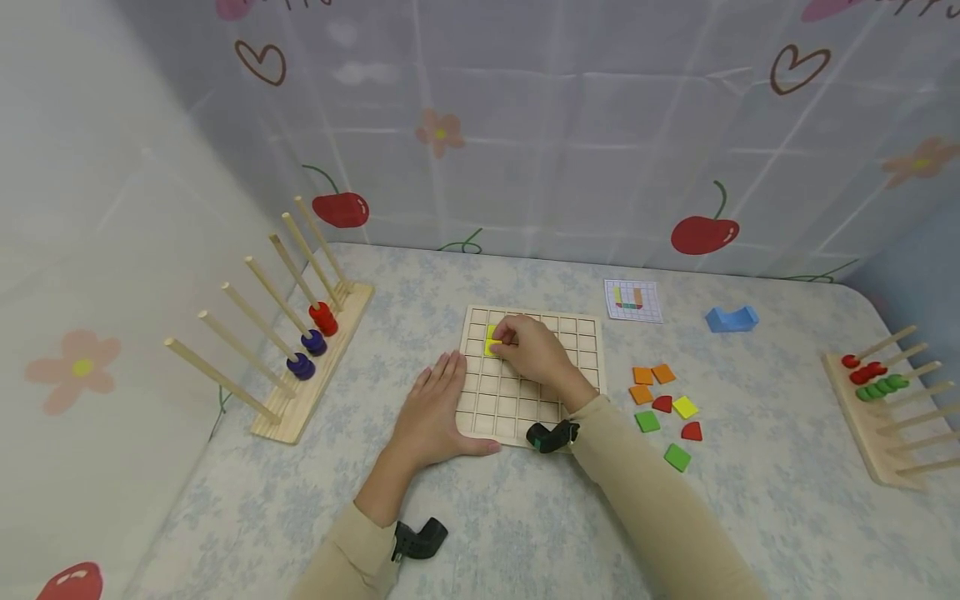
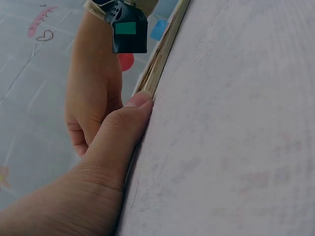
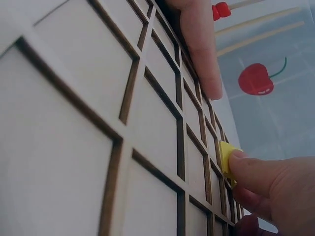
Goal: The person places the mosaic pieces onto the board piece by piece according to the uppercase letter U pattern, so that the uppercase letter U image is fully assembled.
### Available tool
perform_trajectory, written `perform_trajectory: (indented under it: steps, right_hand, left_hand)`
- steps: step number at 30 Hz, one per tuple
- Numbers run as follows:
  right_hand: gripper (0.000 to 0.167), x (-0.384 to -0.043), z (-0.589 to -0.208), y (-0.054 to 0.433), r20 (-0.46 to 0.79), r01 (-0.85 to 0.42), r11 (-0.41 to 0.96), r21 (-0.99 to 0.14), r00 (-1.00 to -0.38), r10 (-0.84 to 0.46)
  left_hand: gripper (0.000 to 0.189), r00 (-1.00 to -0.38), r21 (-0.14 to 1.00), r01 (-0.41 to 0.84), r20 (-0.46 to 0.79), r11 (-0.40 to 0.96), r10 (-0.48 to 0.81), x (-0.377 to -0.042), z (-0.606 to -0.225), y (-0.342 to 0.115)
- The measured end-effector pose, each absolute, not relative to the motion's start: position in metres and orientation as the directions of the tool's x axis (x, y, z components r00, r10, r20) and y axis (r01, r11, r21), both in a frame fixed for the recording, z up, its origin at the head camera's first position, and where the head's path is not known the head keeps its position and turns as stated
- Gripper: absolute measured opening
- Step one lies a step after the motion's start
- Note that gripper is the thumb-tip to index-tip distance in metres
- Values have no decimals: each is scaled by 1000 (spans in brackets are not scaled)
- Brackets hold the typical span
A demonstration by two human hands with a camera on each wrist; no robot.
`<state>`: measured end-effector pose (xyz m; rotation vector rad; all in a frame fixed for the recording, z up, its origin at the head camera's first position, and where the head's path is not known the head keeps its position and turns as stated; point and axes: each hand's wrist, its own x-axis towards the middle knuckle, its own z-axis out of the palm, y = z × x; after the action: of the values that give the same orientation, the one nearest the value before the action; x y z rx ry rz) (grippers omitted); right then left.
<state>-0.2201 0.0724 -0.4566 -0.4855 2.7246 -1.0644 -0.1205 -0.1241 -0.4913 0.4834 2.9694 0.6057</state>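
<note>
A wooden grid board (image 1: 480, 406) lies flat, with raised strips dividing it into square cells. My right hand (image 1: 534, 348) is over its upper left part, thumb and fingertips pinching a yellow square tile (image 3: 226, 153) at the grid. More yellow (image 1: 492, 330) shows in the cell just beyond those fingertips. My left hand (image 1: 435, 417) rests with straight fingers against the board's left edge. Its thumb (image 2: 133, 110) lies out along the front edge.
Loose orange, green, yellow and red tiles (image 1: 647, 422) lie right of the board. Behind them are a pattern card (image 1: 651, 314) and a blue block (image 1: 732, 320). Wooden peg racks stand left (image 1: 300, 417) and right (image 1: 862, 433), with colored beads. A printed curtain (image 1: 570, 167) hangs behind.
</note>
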Motion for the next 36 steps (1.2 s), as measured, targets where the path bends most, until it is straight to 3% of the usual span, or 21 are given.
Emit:
perform_trajectory:
  steps: [21, 36]
  right_hand:
    - [20, -208, -454, 87, -16, -294, 675, -677, -910, -413]
    - [25, -185, -436, 167, -29, -256, 687, -680, -927, -374]
  left_hand:
    - [141, -950, 386, 275, -31, 880, 310, -121, -490, -124]
    - [141, -951, 391, 261, -50, 882, 304, -122, -491, -122]
